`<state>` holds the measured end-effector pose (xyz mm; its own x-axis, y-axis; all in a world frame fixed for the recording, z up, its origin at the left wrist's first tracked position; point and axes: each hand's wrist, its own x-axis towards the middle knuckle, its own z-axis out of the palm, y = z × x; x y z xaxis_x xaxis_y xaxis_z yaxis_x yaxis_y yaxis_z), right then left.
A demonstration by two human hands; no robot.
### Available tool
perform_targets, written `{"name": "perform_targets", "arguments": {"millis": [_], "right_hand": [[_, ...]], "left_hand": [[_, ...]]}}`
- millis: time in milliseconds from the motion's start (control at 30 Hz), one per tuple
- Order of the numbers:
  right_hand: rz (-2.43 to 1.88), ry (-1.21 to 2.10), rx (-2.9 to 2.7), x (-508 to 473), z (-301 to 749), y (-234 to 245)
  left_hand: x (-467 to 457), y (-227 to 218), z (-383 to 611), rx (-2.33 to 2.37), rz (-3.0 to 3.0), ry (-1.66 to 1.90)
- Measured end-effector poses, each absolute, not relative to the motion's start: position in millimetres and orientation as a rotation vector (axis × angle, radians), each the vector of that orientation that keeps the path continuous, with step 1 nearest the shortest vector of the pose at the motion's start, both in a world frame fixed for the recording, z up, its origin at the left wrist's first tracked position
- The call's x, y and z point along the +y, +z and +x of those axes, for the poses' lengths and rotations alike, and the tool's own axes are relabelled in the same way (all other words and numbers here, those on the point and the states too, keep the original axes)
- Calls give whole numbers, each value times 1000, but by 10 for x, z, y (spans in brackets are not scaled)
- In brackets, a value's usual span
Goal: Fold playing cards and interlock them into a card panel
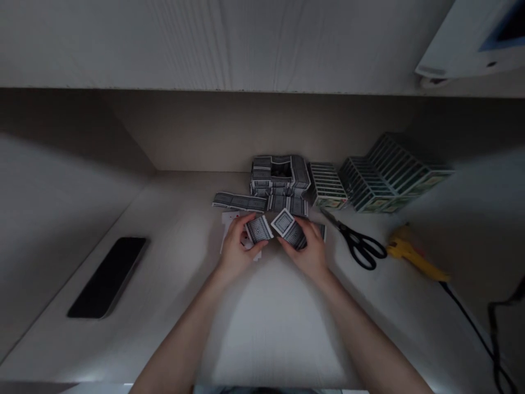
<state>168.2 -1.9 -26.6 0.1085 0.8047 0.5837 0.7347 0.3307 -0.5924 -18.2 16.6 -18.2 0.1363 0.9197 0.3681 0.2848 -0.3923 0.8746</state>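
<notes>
Left hand (pixel 238 249): fingers curled, closed on a squared packet of playing cards (pixel 259 230), thin smooth stock, dark lattice-patterned backs with white borders. Right hand (pixel 307 247): also closed, gripping a loosely fanned packet of the same cards (pixel 290 232), its top card tilted. The two packets sit just apart, low over the desk.

Under and beside the left hand, a few white cards (pixel 229 225) lie face up, partly hidden. Desk: pale, faintly grained laminate (pixel 279 334).

Right of the hands, black-handled scissors (pixel 361 247) lie with looped grips and slim steel blades pointing at the cards. Farther right, a yellow glue gun (pixel 416 254), blurred, with a black cord (pixel 471 323) trailing off.

Left, a flat black smartphone (pixel 107 277), rectangular, rounded corners.

Ahead, a long overlapping strip of cards (pixel 240 201) abuts a boxy card construction (pixel 279 175) with a dark opening. Beyond it, green-backed cards (pixel 389 172) stand in ridged, leaning rows against the wall. Overhead, a white grained shelf (pixel 205 44).
</notes>
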Motion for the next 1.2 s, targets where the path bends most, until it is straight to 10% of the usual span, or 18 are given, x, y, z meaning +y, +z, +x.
{"name": "perform_targets", "arguments": {"millis": [1200], "right_hand": [[-1355, 114, -2043, -73, 1725, -214]], "left_hand": [[108, 3, -298, 1090, 2195, 966]]}}
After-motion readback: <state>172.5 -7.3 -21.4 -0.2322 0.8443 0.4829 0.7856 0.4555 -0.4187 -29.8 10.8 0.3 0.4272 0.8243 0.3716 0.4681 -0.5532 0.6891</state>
